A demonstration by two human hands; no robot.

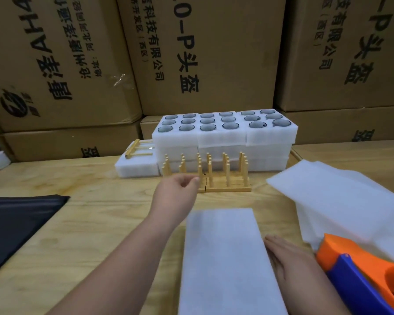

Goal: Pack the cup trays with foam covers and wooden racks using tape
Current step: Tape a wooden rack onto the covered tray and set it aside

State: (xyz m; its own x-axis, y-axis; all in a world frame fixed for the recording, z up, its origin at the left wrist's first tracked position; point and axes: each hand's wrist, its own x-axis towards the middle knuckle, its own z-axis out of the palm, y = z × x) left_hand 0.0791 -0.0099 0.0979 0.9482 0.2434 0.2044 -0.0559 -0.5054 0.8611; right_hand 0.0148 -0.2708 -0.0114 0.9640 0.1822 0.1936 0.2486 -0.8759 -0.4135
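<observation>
The left hand (176, 193) was extended forward over the table (82, 235), fingers loosely curled, its fingertips just at the nearest pegs of the wooden racks (214, 176); it held nothing that could be made out, and whether it touched the pegs could not be told. The right hand (289, 258) lay flat and open, fingers straight, resting on the table against the right edge of a foam cover (223, 258) laid between the two forearms.

Beyond the left hand's fingertips the racks stood upright, side by side, directly in front of the stacked cup trays (223, 137). The top layer of trays showed cups seated in their holes, uncovered. To the left of the stack, one lower foam block (137, 167) carried a rack lying flat (138, 150) on top; tape on it could not be confirmed.

Beyond the right hand lay a loose pile of foam sheets (341, 201), and just right of its wrist an orange and blue tape dispenser (369, 276).

Assessment: at most one unit appeared assembled. The stacked trays remained to be covered, fitted with racks and taped; the work appeared to be at an early stage.
</observation>
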